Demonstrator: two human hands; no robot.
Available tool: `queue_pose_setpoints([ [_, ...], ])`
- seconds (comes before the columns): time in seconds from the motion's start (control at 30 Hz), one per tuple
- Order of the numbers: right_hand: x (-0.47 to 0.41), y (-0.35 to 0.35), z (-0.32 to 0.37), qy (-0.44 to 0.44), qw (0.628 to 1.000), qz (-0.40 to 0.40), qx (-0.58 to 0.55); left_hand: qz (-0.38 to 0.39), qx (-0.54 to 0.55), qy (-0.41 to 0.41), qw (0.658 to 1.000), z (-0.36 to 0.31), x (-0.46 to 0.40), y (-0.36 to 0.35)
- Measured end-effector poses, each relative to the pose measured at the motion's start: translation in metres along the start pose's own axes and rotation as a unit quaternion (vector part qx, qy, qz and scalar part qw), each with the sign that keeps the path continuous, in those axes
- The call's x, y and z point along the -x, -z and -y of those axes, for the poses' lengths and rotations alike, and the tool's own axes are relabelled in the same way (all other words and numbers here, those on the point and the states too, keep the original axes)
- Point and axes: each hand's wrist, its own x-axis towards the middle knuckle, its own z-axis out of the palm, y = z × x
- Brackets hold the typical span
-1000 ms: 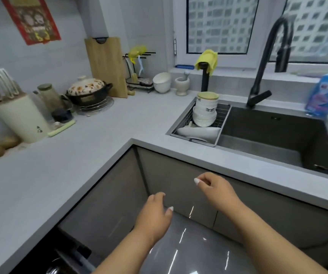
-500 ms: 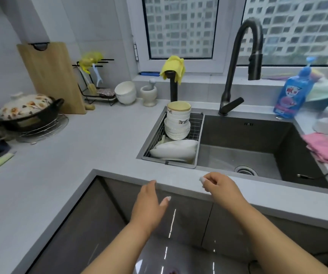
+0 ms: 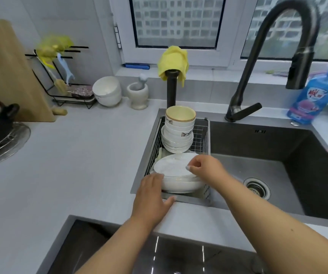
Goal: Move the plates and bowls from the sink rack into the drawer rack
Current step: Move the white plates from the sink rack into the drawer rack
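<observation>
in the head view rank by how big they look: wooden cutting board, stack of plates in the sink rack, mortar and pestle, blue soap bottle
1. wooden cutting board, though cut off by the frame
2. stack of plates, nearest the camera
3. blue soap bottle, blurred
4. mortar and pestle

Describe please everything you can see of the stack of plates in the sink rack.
The plates are white and glossy, probably ceramic, with thin dark rim lines. Several lie stacked flat at the near end of the wire rack, in front of the stack of bowls. The left hand touches their left edge; the right hand rests curled on the top plate's right rim. The exact count is unclear.
</observation>
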Motion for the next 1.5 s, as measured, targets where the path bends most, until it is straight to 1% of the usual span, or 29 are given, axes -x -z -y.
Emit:
queue_pose_setpoints([
  [0.17, -0.032, -0.009, 0.009, 0.008, 0.989, 0.094, 0.117, 0.067, -0.019, -0.003, 0.998, 0.013, -0.029, 0.000],
  [0.3, -0.045, -0.016, 0.013, 0.010, 0.977, 0.147, 0.157, 0.108, -0.065, -0.030, 0.992, 0.018, -0.040, 0.001],
  [0.43, -0.051, -0.025, 0.016, 0.042, 0.963, 0.184, 0.194, 0.115, -0.061, -0.048, 0.990, 0.022, -0.043, -0.001],
  [0.53, -0.053, -0.029, 0.019, 0.073, 0.955, 0.194, 0.213, 0.120, -0.036, -0.050, 0.991, 0.025, -0.043, -0.004],
  [0.63, -0.053, -0.028, 0.022, 0.111, 0.943, 0.183, 0.253, 0.120, -0.020, -0.053, 0.991, 0.028, -0.044, -0.006],
  [0.77, -0.050, -0.024, 0.023, 0.153, 0.913, 0.133, 0.353, 0.121, -0.026, -0.061, 0.990, 0.028, -0.044, -0.004],
  [0.9, -0.049, -0.018, 0.022, 0.201, 0.897, 0.088, 0.383, 0.131, -0.033, -0.057, 0.989, 0.027, -0.044, -0.004],
  [1.0, -0.050, -0.015, 0.021, 0.220, 0.898, 0.064, 0.374, 0.140, -0.043, -0.052, 0.988, 0.026, -0.045, -0.002],
  [1.13, -0.051, -0.008, 0.022, 0.211, 0.916, 0.054, 0.336, 0.155, -0.061, -0.053, 0.985, 0.024, -0.047, 0.001],
  [1.27, -0.048, 0.001, 0.024, 0.225, 0.926, 0.041, 0.300, 0.169, -0.070, -0.055, 0.982, 0.022, -0.050, 0.005],
  [1.5, -0.036, 0.024, 0.031, 0.256, 0.930, 0.004, 0.263, 0.216, -0.091, -0.071, 0.970, 0.017, -0.059, 0.016],
])
